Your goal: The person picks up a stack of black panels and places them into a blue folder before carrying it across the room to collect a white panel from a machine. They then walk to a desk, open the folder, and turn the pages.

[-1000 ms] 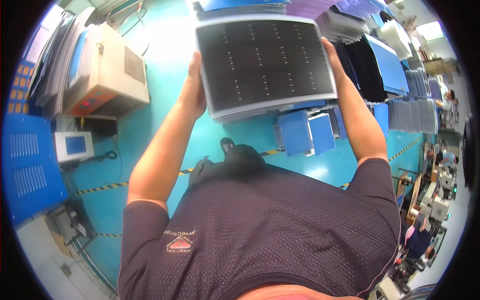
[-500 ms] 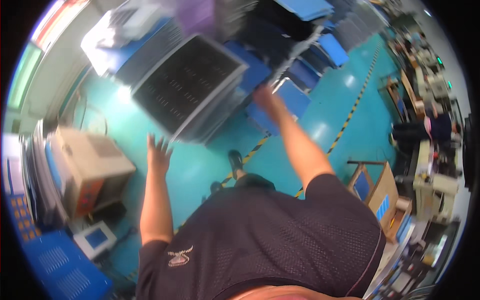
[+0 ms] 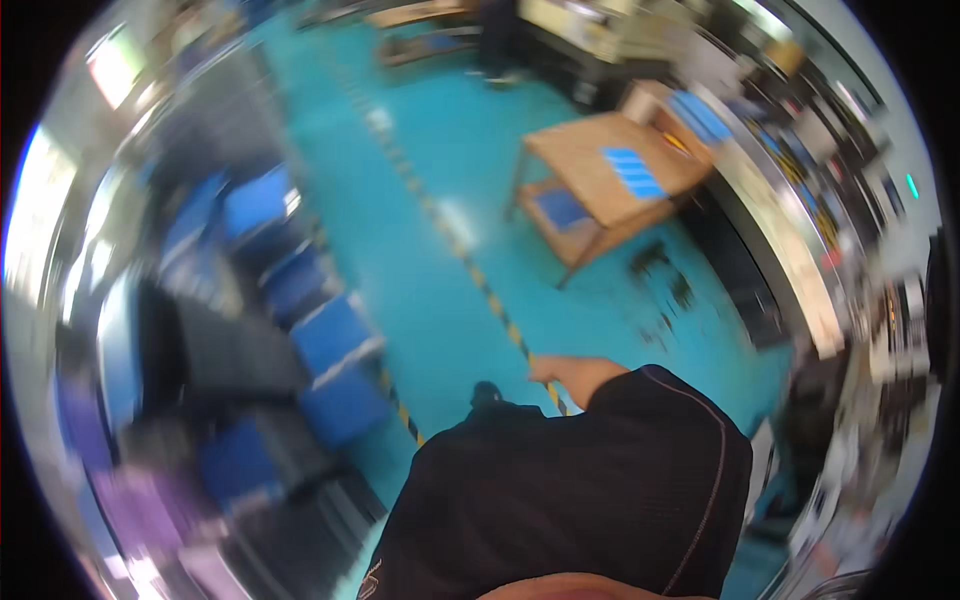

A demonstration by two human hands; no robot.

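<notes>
My right hand (image 3: 545, 369) hangs low in front of my dark shirt, over the turquoise floor. Motion smears its fingers, and no held thing can be made out. My left hand is out of the picture. Ahead and to the right of my right hand stands a wooden table (image 3: 572, 150), apart from the hand. A light blue striped piece (image 3: 633, 172) lies on its top. Left of me are blurred stacks of blue panels (image 3: 335, 336) and dark grey sheets (image 3: 235, 350).
Yellow-and-black floor tape (image 3: 480, 285) runs ahead. A purple stack (image 3: 150, 508) is at the lower left. A long cluttered bench (image 3: 795, 275) lines the right side. Dark stains (image 3: 663, 272) mark the floor by the table. Another person's legs (image 3: 497, 40) show at the far end.
My view has swung to the right. The stacks moved to the left side, and the wooden table came ahead. My left hand left the picture; my right arm dropped from its outstretched position.
</notes>
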